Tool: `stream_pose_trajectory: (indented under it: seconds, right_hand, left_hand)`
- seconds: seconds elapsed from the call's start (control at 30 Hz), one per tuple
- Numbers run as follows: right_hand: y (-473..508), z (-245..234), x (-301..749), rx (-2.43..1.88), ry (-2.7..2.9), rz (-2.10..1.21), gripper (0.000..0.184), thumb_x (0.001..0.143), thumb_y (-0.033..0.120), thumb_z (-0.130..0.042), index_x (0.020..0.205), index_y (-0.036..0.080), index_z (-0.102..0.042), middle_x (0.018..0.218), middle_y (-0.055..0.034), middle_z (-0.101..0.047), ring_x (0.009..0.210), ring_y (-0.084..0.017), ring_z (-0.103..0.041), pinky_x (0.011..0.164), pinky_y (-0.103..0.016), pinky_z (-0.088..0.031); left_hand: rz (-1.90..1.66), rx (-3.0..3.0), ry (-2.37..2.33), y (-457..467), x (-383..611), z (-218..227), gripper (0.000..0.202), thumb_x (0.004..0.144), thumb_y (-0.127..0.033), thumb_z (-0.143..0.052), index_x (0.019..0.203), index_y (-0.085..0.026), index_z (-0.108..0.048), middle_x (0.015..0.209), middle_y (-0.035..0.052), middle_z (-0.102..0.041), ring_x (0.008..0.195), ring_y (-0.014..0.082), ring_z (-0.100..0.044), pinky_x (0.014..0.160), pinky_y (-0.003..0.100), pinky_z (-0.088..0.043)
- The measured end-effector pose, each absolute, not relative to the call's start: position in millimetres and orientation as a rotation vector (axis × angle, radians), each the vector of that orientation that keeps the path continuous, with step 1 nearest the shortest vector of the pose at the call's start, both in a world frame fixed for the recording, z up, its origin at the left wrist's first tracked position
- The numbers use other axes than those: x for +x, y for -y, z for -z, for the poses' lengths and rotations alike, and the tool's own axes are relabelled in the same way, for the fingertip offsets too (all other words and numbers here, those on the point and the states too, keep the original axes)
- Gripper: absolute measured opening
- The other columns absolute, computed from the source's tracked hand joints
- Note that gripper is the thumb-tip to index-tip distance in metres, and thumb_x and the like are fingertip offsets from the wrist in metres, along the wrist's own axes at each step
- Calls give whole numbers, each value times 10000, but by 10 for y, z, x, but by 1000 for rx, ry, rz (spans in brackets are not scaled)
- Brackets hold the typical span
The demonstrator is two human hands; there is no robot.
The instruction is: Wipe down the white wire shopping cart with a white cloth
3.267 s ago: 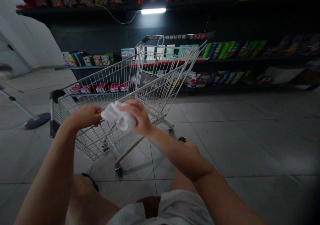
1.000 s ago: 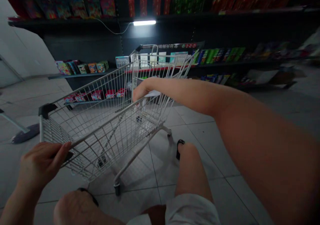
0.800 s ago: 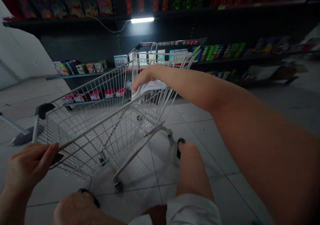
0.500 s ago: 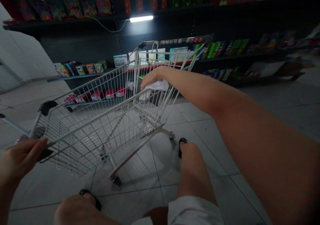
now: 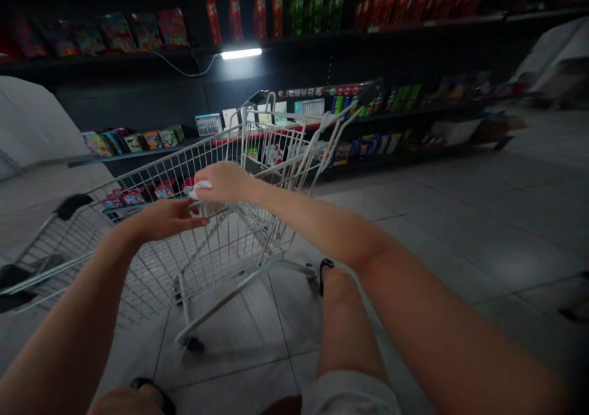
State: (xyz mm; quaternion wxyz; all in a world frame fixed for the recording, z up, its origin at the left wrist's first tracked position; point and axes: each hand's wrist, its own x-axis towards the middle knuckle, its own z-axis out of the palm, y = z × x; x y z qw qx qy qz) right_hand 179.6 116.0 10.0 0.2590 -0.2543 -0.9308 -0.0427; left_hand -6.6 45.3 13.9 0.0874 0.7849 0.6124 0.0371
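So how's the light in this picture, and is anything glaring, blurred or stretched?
In the head view, the scene is dim, with the light tube glaring; in the head view, the packets at upper left look dark and soft, and a faint shadow lies beneath the shopping cart; also in the head view, the right forearm widens toward the corner, probably wide-lens stretch.

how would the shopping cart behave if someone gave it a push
The shopping cart would likely roll easily, since its casters stand on a smooth-looking tiled floor. Its open wire mesh suggests it is fairly light for its bulk. The casters sit spread apart, so a gentle push probably wouldn't tip it.
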Motion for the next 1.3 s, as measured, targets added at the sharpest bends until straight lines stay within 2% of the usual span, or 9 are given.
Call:
stream_pose_trajectory:
  seconds: [0.13,0.4,0.57,0.67,0.8,0.93,1.07,1.2,1.3]
  right_hand:
    - [-1036,266,2087,-433,2307,616,232,928,259,-486,1081,217,-656,1084,-53,-607,1022,-187,-477,893,-348,-398]
    - [-1005,764,3051,-348,2262,980,126,884,206,-563,916,251,-675,967,-32,-593,900,-175,-453,750,-303,-426]
    - [-912,578,3353,-926,2029,669,427,863,187,-554,1279,287,-569,1259,-71,-525,1144,-250,-462,977,-438,-430]
    - [-888,784,3201,-1116,1853,495,582,833,177,-564,1403,247,-466,1392,-110,-452,1256,-306,-418,1064,-509,-381]
    - [-896,1575,2799,-1103,1916,374,478,876,204,-515,1352,228,-550,1387,-113,-516,1179,-275,-491,1034,-459,-404]
    - [-861,2142,2710,-964,2272,303,358,918,159,-434,1141,261,-695,1200,-64,-654,995,-202,-535,980,-377,-421]
    - [-880,1877,3135,-908,2317,348,322,888,137,-453,1029,253,-719,1079,-51,-665,963,-198,-516,940,-358,-438]
    - [-1116,1227,3465,-1196,1654,442,416,857,161,-452,1234,206,-622,1247,-117,-540,1184,-268,-462,1024,-460,-403]
    - [-1300,1136,3308,-1313,1503,386,472,851,145,-416,1292,203,-573,1307,-132,-459,1269,-270,-416,1060,-458,-384]
  left_hand:
    - [-88,2137,-1768,-599,-134,12,590,743,-746,-436,702,-197,-649,679,51,-702,700,229,-678,697,319,-506]
    - [-115,2126,-1781,-446,-370,30,591,784,-733,-469,680,-168,-609,650,42,-683,648,197,-648,653,293,-478]
    - [-142,2050,-1793,-392,-341,10,556,781,-702,-513,719,-162,-629,699,43,-707,685,199,-671,681,294,-500]
    - [-134,2028,-1822,-382,-314,0,567,779,-710,-510,712,-159,-629,699,45,-710,685,201,-677,694,301,-508]
    - [-126,2048,-1841,-394,-283,-4,582,793,-713,-492,734,-155,-645,694,38,-716,674,197,-676,704,303,-506]
    - [-143,2052,-1847,-406,-260,-21,593,786,-716,-499,738,-145,-650,689,49,-718,674,199,-675,701,296,-505]
    - [-146,2030,-1849,-440,-254,-21,613,776,-727,-500,727,-135,-649,711,72,-727,684,204,-681,694,293,-513]
    - [-139,2031,-1869,-491,-238,-3,617,777,-736,-495,730,-140,-648,706,66,-728,667,202,-679,690,288,-515]
    - [-133,2026,-1898,-514,-202,-14,620,774,-744,-490,726,-145,-640,706,59,-725,673,203,-681,699,286,-512]
